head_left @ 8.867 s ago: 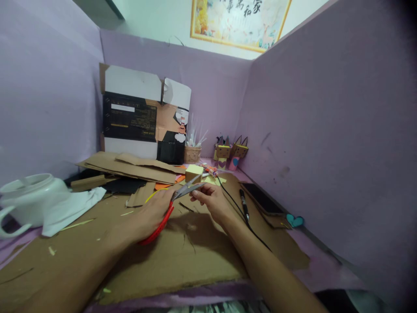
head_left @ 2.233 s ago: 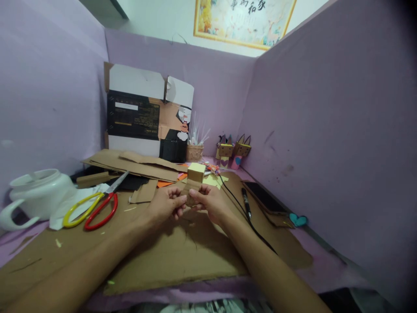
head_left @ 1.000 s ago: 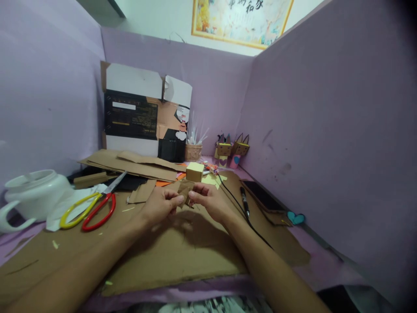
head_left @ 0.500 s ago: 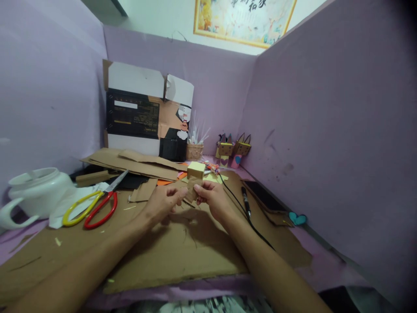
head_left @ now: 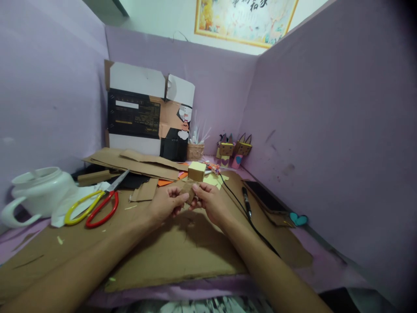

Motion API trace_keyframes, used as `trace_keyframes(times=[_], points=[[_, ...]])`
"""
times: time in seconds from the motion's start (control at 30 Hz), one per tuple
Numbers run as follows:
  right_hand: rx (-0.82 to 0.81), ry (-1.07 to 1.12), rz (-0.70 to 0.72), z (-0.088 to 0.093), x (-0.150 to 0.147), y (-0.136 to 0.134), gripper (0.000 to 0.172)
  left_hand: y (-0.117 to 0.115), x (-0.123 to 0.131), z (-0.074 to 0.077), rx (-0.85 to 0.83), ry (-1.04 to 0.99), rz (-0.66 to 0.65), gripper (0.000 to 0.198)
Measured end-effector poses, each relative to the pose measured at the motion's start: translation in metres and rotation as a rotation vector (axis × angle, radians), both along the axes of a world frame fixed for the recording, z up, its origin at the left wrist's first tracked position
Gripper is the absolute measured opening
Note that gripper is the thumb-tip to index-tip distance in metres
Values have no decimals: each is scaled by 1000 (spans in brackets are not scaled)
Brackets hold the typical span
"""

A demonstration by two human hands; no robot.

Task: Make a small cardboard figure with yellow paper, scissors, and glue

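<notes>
Here, just in front of a small brown cardboard box with a pale yellow top [head_left: 196, 174], I hold a small, creased piece of brown cardboard [head_left: 188, 187] up between my 2 hands. My left hand [head_left: 167, 201] has its thumb and fingers drawn together on the left part of the piece. My right hand [head_left: 211, 201] pinches the right part, thumb on the side facing me. In each hand the gap is little more than the cardboard's thickness; how my fingers sit behind it I cannot fully tell.

Well to the left of the box, and nearer me, lie metal scissors with 1 yellow and 1 red handle [head_left: 109, 189], blades pointing away from me. Farther left of the box stands a round white pot with a handle [head_left: 44, 193]. Right of the box, and nearer me, lie a slim black pen [head_left: 246, 202] and a flat black phone [head_left: 265, 195]. Behind the box stands a tan basket of white sticks [head_left: 195, 152].
</notes>
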State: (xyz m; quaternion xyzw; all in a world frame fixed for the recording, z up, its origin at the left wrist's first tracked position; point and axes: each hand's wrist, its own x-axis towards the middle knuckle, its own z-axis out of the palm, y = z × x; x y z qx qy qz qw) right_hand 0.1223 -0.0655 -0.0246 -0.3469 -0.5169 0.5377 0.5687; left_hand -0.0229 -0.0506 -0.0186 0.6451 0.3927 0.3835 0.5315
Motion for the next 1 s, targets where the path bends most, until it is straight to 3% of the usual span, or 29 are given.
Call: trace_keyframes(times=[0.2,0.5,0.77,1.0], points=[[9,-116,-59,-3,0,0,24,0,2,-4,-12,-47,44,37],[-134,-85,-61,5,7,2,23,2,-1,-1,-170,-94,-121,39],[-116,-105,-10,2,7,2,31,-1,-3,1,-77,29,-41,41],[-97,-99,-10,-1,7,3,30,-5,-3,7,-19,62,-51,40]])
